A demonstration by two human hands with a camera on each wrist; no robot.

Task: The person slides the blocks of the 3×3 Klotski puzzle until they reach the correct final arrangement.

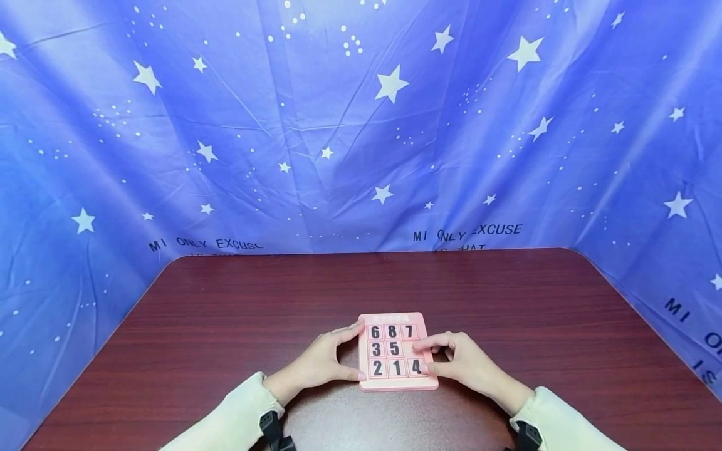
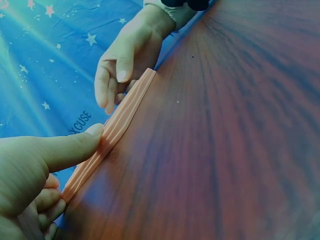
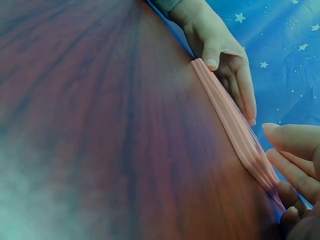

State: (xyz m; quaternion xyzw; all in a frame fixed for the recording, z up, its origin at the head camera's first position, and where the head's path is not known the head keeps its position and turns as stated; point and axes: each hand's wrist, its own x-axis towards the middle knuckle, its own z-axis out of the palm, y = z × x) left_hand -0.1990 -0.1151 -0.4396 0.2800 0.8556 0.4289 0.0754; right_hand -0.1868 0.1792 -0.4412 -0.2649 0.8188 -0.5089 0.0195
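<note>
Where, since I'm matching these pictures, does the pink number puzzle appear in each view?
Head: the pink number puzzle lies face up, low, just right of centre.
Left wrist: edge-on, slanting from lower left to upper middle.
Right wrist: edge-on, slanting from upper middle to lower right.
Shared landmark: the starry blue backdrop.

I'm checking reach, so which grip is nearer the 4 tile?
Right. The right grip overlaps the 4 tile at its right; the left grip holds the sliding number puzzle on its left.
</note>
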